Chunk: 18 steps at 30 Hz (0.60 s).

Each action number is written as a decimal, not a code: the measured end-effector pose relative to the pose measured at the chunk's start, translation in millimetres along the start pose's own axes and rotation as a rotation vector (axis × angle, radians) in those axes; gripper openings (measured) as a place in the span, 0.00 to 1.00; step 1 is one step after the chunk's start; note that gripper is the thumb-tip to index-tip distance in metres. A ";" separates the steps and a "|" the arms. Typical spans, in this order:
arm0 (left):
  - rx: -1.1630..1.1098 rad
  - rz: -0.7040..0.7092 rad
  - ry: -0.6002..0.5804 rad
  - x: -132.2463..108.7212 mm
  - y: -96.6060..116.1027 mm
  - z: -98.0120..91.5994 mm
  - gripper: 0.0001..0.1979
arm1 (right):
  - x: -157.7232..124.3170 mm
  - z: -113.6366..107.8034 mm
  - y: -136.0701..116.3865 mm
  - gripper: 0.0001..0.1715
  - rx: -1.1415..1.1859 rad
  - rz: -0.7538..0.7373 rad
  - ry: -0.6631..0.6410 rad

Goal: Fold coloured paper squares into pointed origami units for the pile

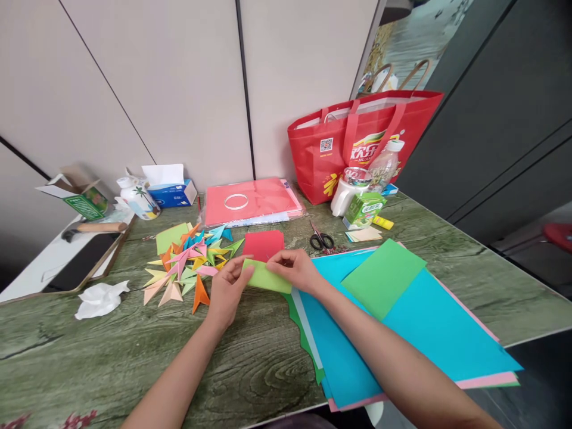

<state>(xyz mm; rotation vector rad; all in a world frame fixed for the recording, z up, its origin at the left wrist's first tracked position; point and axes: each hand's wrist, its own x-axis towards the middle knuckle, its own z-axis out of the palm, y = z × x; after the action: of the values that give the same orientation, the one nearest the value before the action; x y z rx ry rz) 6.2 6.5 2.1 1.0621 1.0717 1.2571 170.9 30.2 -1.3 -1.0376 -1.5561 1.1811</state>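
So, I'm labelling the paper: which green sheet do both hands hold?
The folded yellow-green paper strip; the flat bright-green paper rectangle and partly covered light-green paper lie unheld.

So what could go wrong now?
The blue sheet pokes past the table's edge, so the right arm over it might nudge it off. The left hand is right by the folded shapes and could scatter them. The light green paper in both hands might crease crookedly.

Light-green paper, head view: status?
Left hand and right hand both pinching light-green paper. Paper spans the gap between them. Red paper lies just beyond; nothing visibly blocking.
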 end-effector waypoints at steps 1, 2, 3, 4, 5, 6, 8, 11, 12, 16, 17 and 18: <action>-0.060 -0.018 -0.019 -0.7 1.1 1.6 0.17 | -0.1 0.8 0.2 0.11 0.030 0.001 0.032; -0.109 -0.036 -0.045 -1.6 1.6 3.1 0.18 | -0.2 1.8 0.5 0.11 0.059 0.002 0.066; -0.142 -0.056 -0.077 -2.5 1.5 4.5 0.18 | -0.4 2.8 0.7 0.11 0.086 0.002 0.098; -0.159 -0.079 -0.107 -3.5 0.8 5.8 0.18 | -0.7 4.1 0.8 0.11 0.107 0.002 0.123; -0.161 -0.105 -0.129 -4.4 -0.4 7.0 0.18 | -1.1 5.5 0.7 0.11 0.117 0.002 0.139; -0.156 -0.129 -0.134 -5.3 -2.0 8.0 0.17 | -1.7 6.9 0.5 0.11 0.122 0.003 0.148; -0.133 -0.165 -0.107 -6.5 -5.1 9.3 0.16 | -3.0 9.9 -0.4 0.10 0.130 0.010 0.143; -0.113 -0.175 -0.046 -6.7 -7.6 9.7 0.14 | -4.8 13.5 -2.2 0.10 0.143 0.024 0.143; -0.111 -0.173 -0.035 -6.5 -7.8 9.5 0.13 | -5.2 14.3 -2.7 0.10 0.147 0.029 0.153; -0.092 -0.169 -0.004 -6.4 -8.4 8.1 0.13 | -6.5 17.1 -3.7 0.11 0.126 0.038 0.192; -0.091 -0.164 0.008 -6.6 -8.7 7.8 0.13 | -6.8 17.6 -3.8 0.12 0.118 0.036 0.195; -0.092 -0.156 0.021 -6.8 -9.0 7.6 0.13 | -7.1 18.0 -4.0 0.12 0.109 0.032 0.196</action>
<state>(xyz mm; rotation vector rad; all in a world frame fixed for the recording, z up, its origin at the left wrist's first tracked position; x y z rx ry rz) 15.1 -0.7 -5.2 0.8803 1.0809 1.1825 154.9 18.6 -1.2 -1.0751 -1.3134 1.1364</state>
